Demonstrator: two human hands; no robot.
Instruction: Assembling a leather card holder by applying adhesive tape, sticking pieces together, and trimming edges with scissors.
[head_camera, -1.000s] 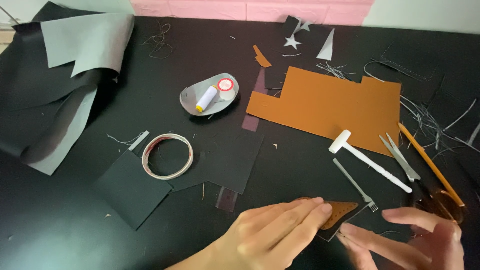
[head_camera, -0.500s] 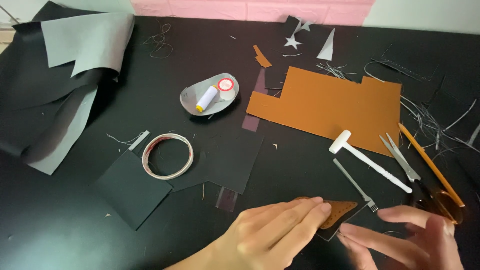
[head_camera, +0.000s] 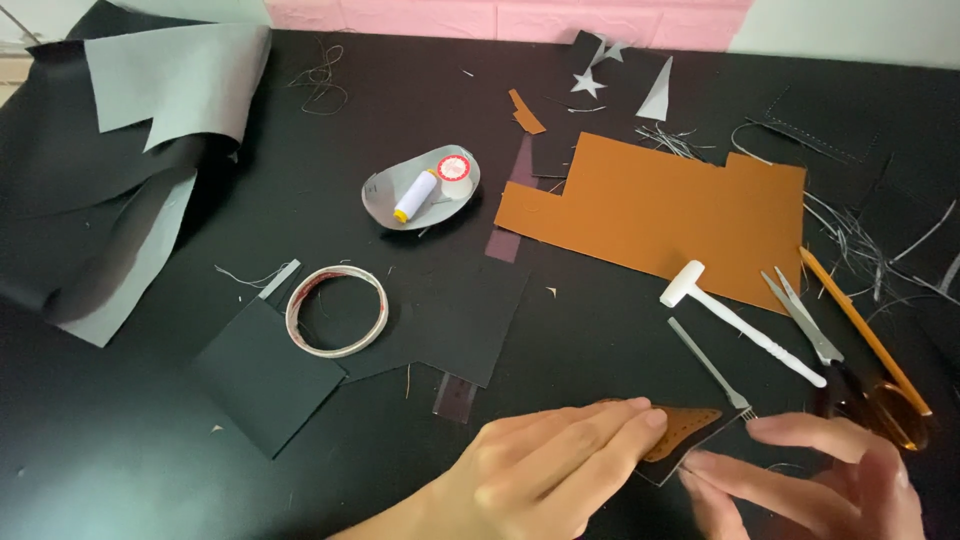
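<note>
My left hand (head_camera: 560, 465) lies flat at the bottom of the head view, fingers pressed on a small brown leather patch (head_camera: 685, 428) that sits on a black piece (head_camera: 690, 455). My right hand (head_camera: 820, 485) is at the bottom right, fingers spread, its fingertips touching the black piece's lower right edge. A thin metal pricking tool (head_camera: 710, 365) lies just above the patch, with a white mallet (head_camera: 735, 320) beyond it.
A large brown leather sheet (head_camera: 660, 210) lies at upper right. Scissors (head_camera: 800, 318) and an orange tool (head_camera: 860, 330) sit at right. A tape ring (head_camera: 336, 310), black sheets (head_camera: 440, 320), a dish with thread spools (head_camera: 420, 190) and folded grey-black fabric (head_camera: 120, 150) lie at left.
My right hand has shifted slightly left toward the patch. My left hand and everything else on the table stay as they were.
</note>
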